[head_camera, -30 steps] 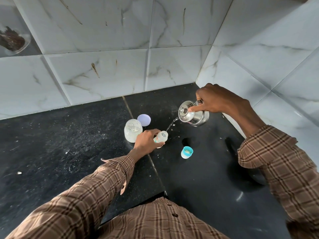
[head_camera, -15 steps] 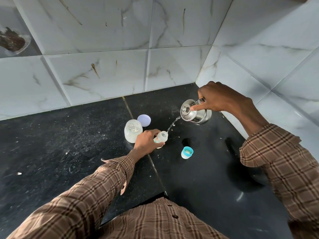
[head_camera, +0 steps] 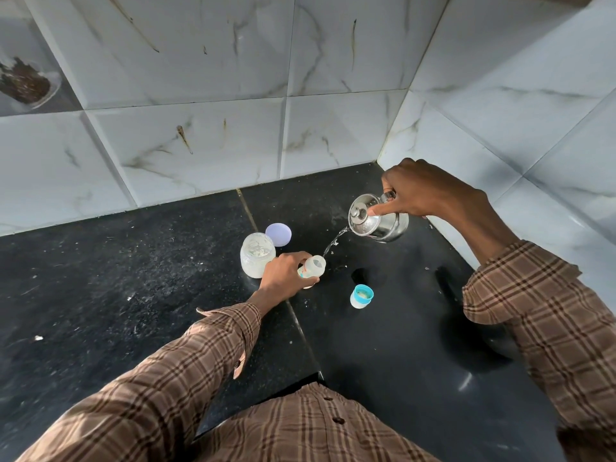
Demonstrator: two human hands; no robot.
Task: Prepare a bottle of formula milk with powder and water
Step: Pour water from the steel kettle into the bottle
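On the black counter [head_camera: 133,278], toward its back right corner, an open jar [head_camera: 257,255] holding white powder stands upright, its lilac lid [head_camera: 278,234] lying flat just behind it. Just right of the jar, the left hand [head_camera: 283,273] grips the baby bottle [head_camera: 313,270], which stands with its long axis nearly upright and its open mouth facing up. A thin stream of water [head_camera: 335,244] slants down into that mouth from the steel kettle [head_camera: 378,223], tilted with its spout pointing left and down. The right hand [head_camera: 430,191] clasps the kettle's handle, forefinger pressing the lid. A blue bottle cap [head_camera: 361,296] stands near the bottle, closer to the front edge.
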